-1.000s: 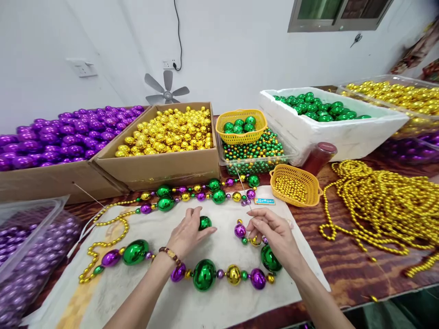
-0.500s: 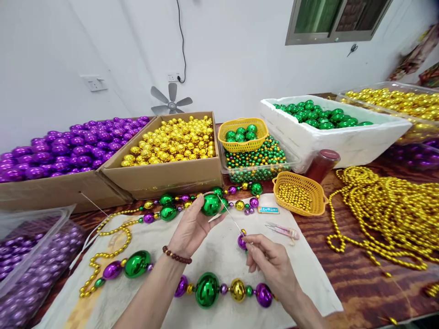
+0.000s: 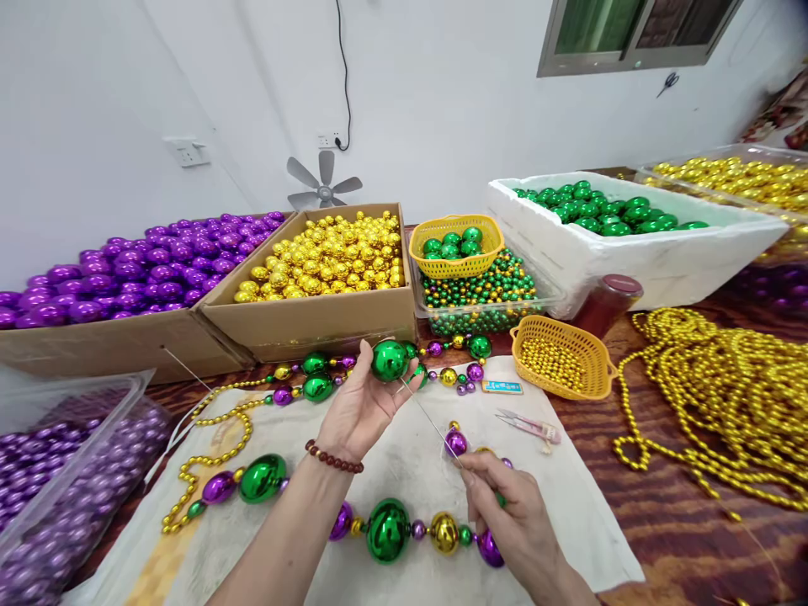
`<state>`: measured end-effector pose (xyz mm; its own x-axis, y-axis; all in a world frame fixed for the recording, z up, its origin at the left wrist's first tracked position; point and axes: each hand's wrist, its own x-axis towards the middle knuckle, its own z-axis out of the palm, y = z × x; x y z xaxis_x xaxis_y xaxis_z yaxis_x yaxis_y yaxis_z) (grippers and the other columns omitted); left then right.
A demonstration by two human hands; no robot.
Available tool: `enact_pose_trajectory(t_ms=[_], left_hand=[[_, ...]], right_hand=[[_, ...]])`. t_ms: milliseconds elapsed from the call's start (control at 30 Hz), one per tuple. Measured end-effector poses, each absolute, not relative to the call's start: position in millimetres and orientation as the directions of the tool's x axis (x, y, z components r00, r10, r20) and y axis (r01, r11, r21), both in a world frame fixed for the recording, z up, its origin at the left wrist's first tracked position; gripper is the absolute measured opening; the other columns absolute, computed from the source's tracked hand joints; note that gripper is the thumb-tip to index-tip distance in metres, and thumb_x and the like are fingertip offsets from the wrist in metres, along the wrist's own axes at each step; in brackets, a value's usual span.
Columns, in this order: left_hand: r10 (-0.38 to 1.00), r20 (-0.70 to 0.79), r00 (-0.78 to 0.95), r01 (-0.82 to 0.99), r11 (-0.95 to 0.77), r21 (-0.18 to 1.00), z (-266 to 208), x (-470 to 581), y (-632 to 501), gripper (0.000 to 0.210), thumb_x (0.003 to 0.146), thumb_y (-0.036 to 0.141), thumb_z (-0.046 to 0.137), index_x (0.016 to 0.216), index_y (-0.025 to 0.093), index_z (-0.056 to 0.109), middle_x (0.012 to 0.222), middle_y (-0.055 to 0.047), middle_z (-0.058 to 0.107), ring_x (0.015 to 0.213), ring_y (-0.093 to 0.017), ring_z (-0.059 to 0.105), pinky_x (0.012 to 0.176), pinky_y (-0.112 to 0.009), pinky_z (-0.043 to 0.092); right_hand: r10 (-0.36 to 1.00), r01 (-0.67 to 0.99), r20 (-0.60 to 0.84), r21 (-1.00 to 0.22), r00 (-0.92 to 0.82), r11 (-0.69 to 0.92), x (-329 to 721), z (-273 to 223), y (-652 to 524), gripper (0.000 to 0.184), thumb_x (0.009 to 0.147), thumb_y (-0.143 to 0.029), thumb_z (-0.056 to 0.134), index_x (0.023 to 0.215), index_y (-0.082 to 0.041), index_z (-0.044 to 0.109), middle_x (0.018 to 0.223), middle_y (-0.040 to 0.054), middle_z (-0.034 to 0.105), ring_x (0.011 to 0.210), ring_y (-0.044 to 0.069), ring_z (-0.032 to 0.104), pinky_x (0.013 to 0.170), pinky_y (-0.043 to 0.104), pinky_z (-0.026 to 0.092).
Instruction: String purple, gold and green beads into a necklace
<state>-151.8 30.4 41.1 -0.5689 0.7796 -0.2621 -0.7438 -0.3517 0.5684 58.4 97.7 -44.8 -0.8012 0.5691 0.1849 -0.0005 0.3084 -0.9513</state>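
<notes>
My left hand [image 3: 354, 411] is closed round a large shiny green bead [image 3: 390, 360], held above the white cloth [image 3: 303, 471]. A long thin needle [image 3: 427, 417] is pinched between the thumb and forefinger of my right hand [image 3: 514, 509]. It slants up towards the bead's lower right side; whether its tip is inside the hole I cannot tell. Beside the right fingers lies a purple bead [image 3: 455, 443] with a small gold one above it. Across the cloth in front runs a strung garland [image 3: 387, 530] of green, gold and purple beads, partly hidden by my left forearm.
Thread snips [image 3: 530, 425] and a blue label [image 3: 502, 387] lie on the cloth's right side. Behind stand boxes of purple beads [image 3: 157, 261], gold beads [image 3: 334, 257] and green beads [image 3: 606, 210]. A yellow basket [image 3: 597, 379] holds small gold beads. Gold bead chains [image 3: 725, 396] heap at right.
The needle's upper end has shifted from the green bead's right side to its lower right. My right hand has moved slightly down, and the whole view has shifted a little.
</notes>
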Motion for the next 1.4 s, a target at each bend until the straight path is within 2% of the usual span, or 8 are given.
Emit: enact_pose_trajectory(t_ms=[300,600,833,967,1067,1133,1200,1400], left_hand=[[0.781,-0.238,-0.578,-0.728,-0.360,0.584,42,-150,30,0.029,0.088,0.038,0.061,0.108,0.016,0.061,0.112,-0.009,0.065,0.107,-0.028,0.064,0.091,-0.043,0.056],[0.792,-0.033,-0.610,-0.547,-0.390,0.741,56,-129,24,0.032,0.089,0.034,0.061,0.120,0.025,0.060,0.121,-0.007,0.061,0.112,-0.026,0.061,0.097,-0.048,0.051],[0.820,-0.003,-0.572,-0.527,-0.365,0.768,45,-96,22,0.034,0.089,0.031,0.061,0.123,0.025,0.060,0.125,-0.008,0.060,0.113,-0.027,0.059,0.098,-0.050,0.048],[0.814,-0.020,-0.581,-0.532,-0.361,0.766,35,-84,25,0.033,0.089,0.027,0.061,0.122,0.027,0.061,0.130,-0.006,0.057,0.112,-0.023,0.059,0.099,-0.043,0.047],[0.798,-0.049,-0.601,-0.560,-0.377,0.738,31,-82,29,0.032,0.092,0.029,0.058,0.124,0.029,0.060,0.125,-0.006,0.060,0.109,-0.021,0.060,0.098,-0.041,0.048],[0.792,-0.066,-0.607,-0.576,-0.382,0.722,28,-82,32,0.033,0.092,0.031,0.057,0.125,0.030,0.058,0.120,-0.006,0.062,0.107,-0.020,0.060,0.096,-0.041,0.048],[0.788,-0.075,-0.611,-0.578,-0.379,0.722,24,-81,33,0.034,0.091,0.032,0.058,0.125,0.030,0.058,0.117,-0.006,0.062,0.104,-0.020,0.060,0.095,-0.041,0.047],[0.800,-0.059,-0.598,-0.366,-0.207,0.907,9,-76,34,0.041,0.085,0.031,0.066,0.124,0.026,0.058,0.114,-0.006,0.061,0.097,-0.018,0.058,0.088,-0.031,0.046]], right_hand=[[0.584,0.001,0.139,-0.972,-0.800,0.234,54,-45,93,0.026,0.098,-0.036,0.044,0.100,-0.019,0.062,0.052,-0.0039,0.053,0.042,0.012,0.052,0.043,0.021,0.042],[0.586,-0.046,0.209,-0.959,-0.783,0.281,41,-47,89,0.026,0.100,-0.038,0.038,0.099,-0.020,0.057,0.058,-0.0031,0.054,0.047,0.013,0.054,0.049,0.023,0.043],[0.582,-0.018,0.192,-0.956,-0.790,0.291,29,-36,90,0.024,0.101,-0.035,0.035,0.097,-0.020,0.053,0.060,-0.0035,0.051,0.051,0.013,0.052,0.051,0.023,0.043],[0.623,-0.037,0.162,-0.978,-0.765,0.208,26,-24,92,0.025,0.100,-0.036,0.037,0.094,-0.021,0.056,0.063,-0.0026,0.054,0.052,0.013,0.054,0.051,0.023,0.044],[0.540,-0.067,0.147,-0.984,-0.829,0.165,33,-21,98,0.024,0.099,-0.035,0.041,0.107,-0.020,0.058,0.079,0.0027,0.065,0.062,0.015,0.063,0.055,0.025,0.047],[0.511,-0.050,0.095,-0.994,-0.855,0.100,40,-24,103,0.026,0.097,-0.036,0.045,0.114,-0.020,0.058,0.089,0.0061,0.069,0.070,0.018,0.067,0.057,0.026,0.048],[0.529,-0.012,0.006,-1.000,-0.848,-0.008,45,-30,108,0.026,0.095,-0.040,0.050,0.108,-0.019,0.061,0.091,0.0080,0.072,0.072,0.020,0.070,0.055,0.026,0.047],[0.623,-0.032,-0.102,-0.979,-0.775,-0.199,45,-42,119,0.025,0.090,-0.043,0.060,0.087,-0.018,0.063,0.082,0.0069,0.073,0.064,0.018,0.069,0.050,0.022,0.039]])
